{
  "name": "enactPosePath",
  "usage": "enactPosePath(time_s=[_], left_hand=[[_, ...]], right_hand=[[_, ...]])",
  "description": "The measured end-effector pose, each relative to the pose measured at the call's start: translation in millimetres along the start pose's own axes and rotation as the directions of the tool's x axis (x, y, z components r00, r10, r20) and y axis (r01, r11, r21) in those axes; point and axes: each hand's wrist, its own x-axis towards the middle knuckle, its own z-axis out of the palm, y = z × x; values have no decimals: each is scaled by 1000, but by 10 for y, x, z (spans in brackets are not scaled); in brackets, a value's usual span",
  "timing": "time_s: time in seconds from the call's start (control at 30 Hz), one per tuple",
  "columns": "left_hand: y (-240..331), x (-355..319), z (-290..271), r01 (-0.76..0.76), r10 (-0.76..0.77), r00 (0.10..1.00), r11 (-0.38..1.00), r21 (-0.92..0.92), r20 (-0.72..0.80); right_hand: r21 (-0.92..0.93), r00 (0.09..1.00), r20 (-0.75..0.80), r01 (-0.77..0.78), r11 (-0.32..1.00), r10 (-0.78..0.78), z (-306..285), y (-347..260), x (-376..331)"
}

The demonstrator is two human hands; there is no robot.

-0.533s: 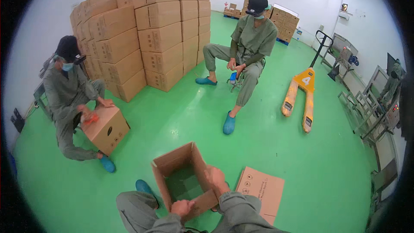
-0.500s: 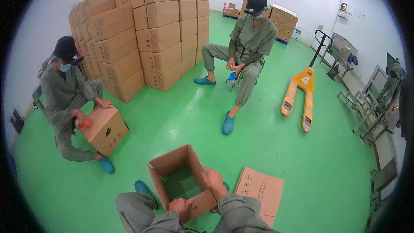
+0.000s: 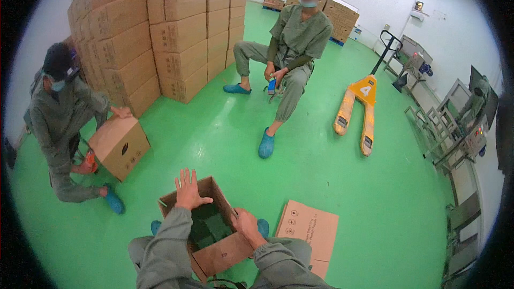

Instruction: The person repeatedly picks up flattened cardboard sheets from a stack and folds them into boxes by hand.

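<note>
An open brown cardboard box (image 3: 220, 254) rests on my lap with its flaps up, and the green floor shows through its open inside. My left hand (image 3: 187, 190) is raised above the box's far left flap with its fingers spread and nothing in it. My right hand (image 3: 247, 225) grips the right side wall of the box near its top edge. A flattened cardboard box (image 3: 309, 233) lies on the floor just to my right.
A seated person at left holds a closed cardboard box (image 3: 119, 146). Another person sits ahead holding a small blue tool (image 3: 272, 85). A tall stack of cardboard boxes (image 3: 160, 32) stands behind. A yellow pallet jack (image 3: 358, 109) lies at right, with metal racks (image 3: 444, 134) beyond.
My left hand has let go of the box's near edge and risen over its far flap, fingers spread. The box sits turned a little. The person at left has shifted their box.
</note>
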Motion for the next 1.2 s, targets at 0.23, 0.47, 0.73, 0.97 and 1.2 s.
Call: enactPosePath(time_s=[0.23, 0.47, 0.73, 0.97, 1.2], left_hand=[[204, -908, 743, -95, 108, 822, 994, -51, 559], [-63, -840, 1497, -78, 141, 797, 988, -130, 587], [-265, -1285, 1510, -266, 178, 930, 929, 257, 321], [-492, -1958, 143, 338, -444, 895, 719, -608, -28], [405, -1691, 1212, 428, -511, 852, 806, -409, -115]], right_hand=[[-116, 998, -9, 53, 992, -55, 44, -114, -79], [-234, 988, -92, 96, 967, -121, 223, -371, -178], [-116, 998, -69, -3, 993, -5, 1108, -547, -684], [-197, 991, -129, -56, 979, 30, 1338, -488, -633], [327, 977, -43, -182, 927, 207, 1267, -195, -448]])
